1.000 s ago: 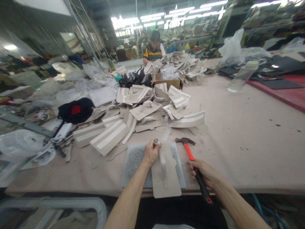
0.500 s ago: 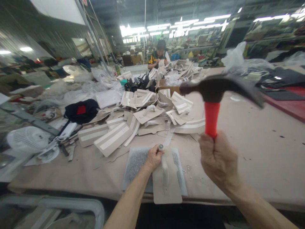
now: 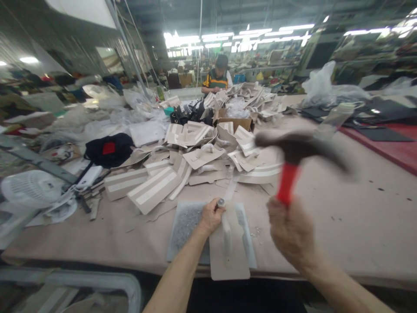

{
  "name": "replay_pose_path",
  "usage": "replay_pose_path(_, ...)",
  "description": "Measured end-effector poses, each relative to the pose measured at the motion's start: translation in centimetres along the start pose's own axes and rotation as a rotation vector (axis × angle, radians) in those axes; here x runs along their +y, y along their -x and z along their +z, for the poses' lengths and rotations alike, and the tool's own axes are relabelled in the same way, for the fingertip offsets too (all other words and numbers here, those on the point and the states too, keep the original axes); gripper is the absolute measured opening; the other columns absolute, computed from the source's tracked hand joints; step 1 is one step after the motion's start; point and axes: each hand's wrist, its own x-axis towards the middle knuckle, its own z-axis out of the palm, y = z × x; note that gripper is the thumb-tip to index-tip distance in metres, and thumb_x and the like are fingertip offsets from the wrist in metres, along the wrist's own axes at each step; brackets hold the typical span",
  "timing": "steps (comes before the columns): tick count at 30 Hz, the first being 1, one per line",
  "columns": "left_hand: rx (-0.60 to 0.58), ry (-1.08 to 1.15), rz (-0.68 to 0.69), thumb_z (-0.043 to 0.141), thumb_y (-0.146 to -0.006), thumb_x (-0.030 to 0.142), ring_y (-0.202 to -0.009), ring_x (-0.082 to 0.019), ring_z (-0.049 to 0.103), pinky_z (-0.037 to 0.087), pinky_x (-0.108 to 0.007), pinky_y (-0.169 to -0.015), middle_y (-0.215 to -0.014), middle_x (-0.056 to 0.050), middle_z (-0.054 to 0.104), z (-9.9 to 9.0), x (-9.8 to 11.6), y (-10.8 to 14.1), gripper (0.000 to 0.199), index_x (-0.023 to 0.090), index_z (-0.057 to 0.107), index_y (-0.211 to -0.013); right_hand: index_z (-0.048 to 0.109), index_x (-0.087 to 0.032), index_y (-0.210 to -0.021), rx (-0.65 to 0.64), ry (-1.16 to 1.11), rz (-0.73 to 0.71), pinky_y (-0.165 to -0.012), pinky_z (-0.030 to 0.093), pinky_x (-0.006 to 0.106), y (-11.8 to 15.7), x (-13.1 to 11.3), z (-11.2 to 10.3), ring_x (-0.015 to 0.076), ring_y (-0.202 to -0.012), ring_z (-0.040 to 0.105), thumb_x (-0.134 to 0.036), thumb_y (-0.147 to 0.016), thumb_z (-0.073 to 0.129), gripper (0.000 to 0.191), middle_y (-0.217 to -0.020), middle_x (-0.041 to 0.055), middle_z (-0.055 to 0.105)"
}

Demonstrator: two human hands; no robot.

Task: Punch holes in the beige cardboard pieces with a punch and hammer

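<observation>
My right hand (image 3: 291,232) grips a claw hammer by its red handle (image 3: 287,184). The dark hammer head (image 3: 299,148) is raised above the table to the right and blurred by motion. My left hand (image 3: 211,216) is closed around a short metal punch (image 3: 221,203), whose round top faces up between thumb and fingers. Its lower end is hidden. Below it lies a flat beige panel (image 3: 234,265) with a pale strap handle (image 3: 226,234) along its middle. The panel rests partly on a worn, speckled grey board (image 3: 187,226) at the table's front edge.
Behind my hands spreads a heap of beige panels with white strips (image 3: 159,189). A white fan (image 3: 32,191) and a dark blue cloth item (image 3: 109,150) lie left. A grey-rimmed bin (image 3: 130,287) sits below left. Across the table is a person (image 3: 216,80); a cardboard box (image 3: 236,121) stands nearer.
The hammer and my right hand have come down and slightly left. My left hand holds its place with the punch on the panel. The person opposite has lowered their hands.
</observation>
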Motion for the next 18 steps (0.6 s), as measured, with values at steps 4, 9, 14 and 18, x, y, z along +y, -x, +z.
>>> replay_pose_path(4, 0.01, 0.016, -0.041, 0.059, -0.074, 0.017, -0.066, -0.016, 0.054, 0.041, -0.024, -0.065, -0.069, 0.002, 0.06, 0.1, 0.0, 0.0, 0.015, 0.019, 0.066, -0.087, 0.05, -0.021, -0.085, -0.615, 0.197, -0.002, -0.05, 0.017, 0.029, 3.5, 3.0, 3.8, 0.0155, -0.046, 0.047, -0.035, -0.097, 0.035, 0.025, -0.06, 0.0024, 0.058)
replay_pose_path(9, -0.003, 0.026, -0.003, 0.057, -0.076, 0.016, -0.073, -0.016, 0.057, 0.043, -0.024, -0.07, -0.076, 0.001, 0.063, 0.0, 0.1, 0.1, 0.012, 0.019, 0.064, -0.085, 0.051, -0.02, -0.085, -0.738, 0.177, 0.237, -0.057, 0.031, 0.027, 3.8, 6.5, 4.3, 0.018, -0.063, 0.058, -0.038, -0.1, 0.032, 0.029, -0.068, 0.0039, 0.062)
replay_pose_path(14, -0.009, 0.032, -0.006, 0.06, -0.075, 0.014, -0.071, -0.015, 0.056, 0.044, -0.023, -0.068, -0.073, 0.001, 0.062, 0.0, 0.2, 0.1, 0.012, 0.018, 0.064, -0.085, 0.057, -0.017, -0.091, -0.678, 0.323, 0.351, -0.064, 0.042, 0.032, 5.1, 10.4, 5.2, 0.0226, -0.072, 0.062, -0.036, -0.1, 0.03, 0.034, -0.081, 0.0108, 0.064)
replay_pose_path(18, 0.024, 0.069, -0.024, 0.062, -0.074, 0.014, -0.071, -0.016, 0.056, 0.046, -0.025, -0.068, -0.074, 0.001, 0.063, -0.1, 0.7, 0.2, 0.01, 0.017, 0.066, -0.083, 0.047, -0.013, -0.134, -0.424, 0.236, -0.019, -0.086, 0.048, 0.04, 5.7, 7.4, 7.0, 0.0267, -0.103, 0.059, -0.026, -0.094, 0.04, 0.042, -0.128, 0.0194, 0.054)
